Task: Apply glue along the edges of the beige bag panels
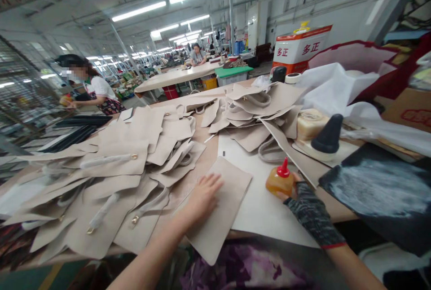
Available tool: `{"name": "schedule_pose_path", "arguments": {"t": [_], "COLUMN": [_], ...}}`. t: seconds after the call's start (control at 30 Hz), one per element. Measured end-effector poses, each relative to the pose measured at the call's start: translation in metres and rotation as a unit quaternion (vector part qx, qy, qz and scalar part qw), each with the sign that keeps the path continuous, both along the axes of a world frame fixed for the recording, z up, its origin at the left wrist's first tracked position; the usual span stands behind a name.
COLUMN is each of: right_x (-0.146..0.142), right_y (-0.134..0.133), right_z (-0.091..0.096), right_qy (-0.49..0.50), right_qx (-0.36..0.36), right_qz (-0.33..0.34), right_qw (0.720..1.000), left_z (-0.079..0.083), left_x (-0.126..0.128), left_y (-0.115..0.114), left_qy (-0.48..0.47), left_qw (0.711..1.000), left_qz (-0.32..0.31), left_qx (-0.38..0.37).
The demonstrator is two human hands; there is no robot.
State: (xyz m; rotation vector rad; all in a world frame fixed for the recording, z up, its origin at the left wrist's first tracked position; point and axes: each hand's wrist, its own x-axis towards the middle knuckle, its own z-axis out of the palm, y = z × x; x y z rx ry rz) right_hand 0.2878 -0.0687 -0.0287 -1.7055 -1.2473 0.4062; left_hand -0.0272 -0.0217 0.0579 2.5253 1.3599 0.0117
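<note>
My left hand (202, 195) lies flat, fingers together, on a beige leather panel (220, 218) that hangs over the near table edge. My right hand (298, 193), in a dark patterned fingerless glove, grips a small amber glue bottle with a red nozzle cap (280, 180), standing on a white sheet (259, 200). A spread of similar beige panels with straps and brass fittings (111, 177) covers the table to the left.
A second heap of beige panels (256, 110) lies farther back. A black cone (328, 135) sits on a tape roll beside a dark smeared board (377, 191). White cloth, a red-and-white container (299, 50) and a seated person (90, 88) are behind.
</note>
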Motion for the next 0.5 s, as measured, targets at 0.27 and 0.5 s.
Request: {"name": "schedule_pose_path", "arguments": {"t": [0.27,0.5], "right_x": [-0.074,-0.126], "right_y": [-0.041,-0.008], "right_z": [0.014,0.029], "right_qy": [0.185,0.323], "right_qx": [-0.097,-0.131], "right_qz": [0.095,0.188], "right_qw": [0.973,0.918], "left_z": [-0.012,0.031], "left_x": [-0.025,-0.019], "left_y": [0.020,-0.036], "left_qy": [-0.191,-0.402], "left_qw": [0.938,0.865], "left_qz": [0.277,0.287], "left_qx": [-0.088,-0.090]}}
